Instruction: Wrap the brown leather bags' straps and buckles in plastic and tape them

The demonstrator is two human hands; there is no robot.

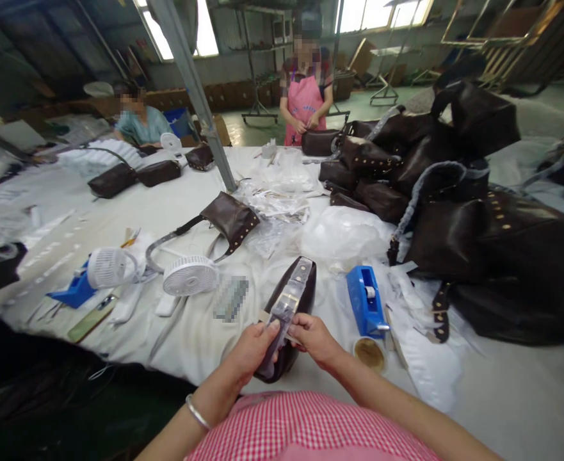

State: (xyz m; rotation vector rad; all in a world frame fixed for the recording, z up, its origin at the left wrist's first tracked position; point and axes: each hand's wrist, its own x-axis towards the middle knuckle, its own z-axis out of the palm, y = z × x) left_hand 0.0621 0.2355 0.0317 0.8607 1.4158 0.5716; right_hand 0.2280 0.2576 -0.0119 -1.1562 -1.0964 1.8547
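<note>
The bag strap, wrapped in clear plastic film, was held up over the near table edge, just above a dark brown bag lying on the white table.

Left to right: the left hand was closed on the strap's lower part, thumb on top, fingers curled underneath, a bangle on the wrist. The right hand was pinched on the film edge at the strap's right side, fingertips together on the wrap. Both hands were touching the strap w/ almost no gap between them.

Judged for the step in hand: the film would be best kept taut and flat against the strap, w/ the left hand used as anchor and the right used to smooth or fold the edge; wrinkles over the studs would likely be avoided that way. The grip seemed best kept on the film, not the leather.

Nearby: two small white fans to the left, a blue tape dispenser just right of the strap, a tape roll beside it, then a pile of dark bags further right. Other people were seen at the far side of the table, hands apart from this work.
</note>
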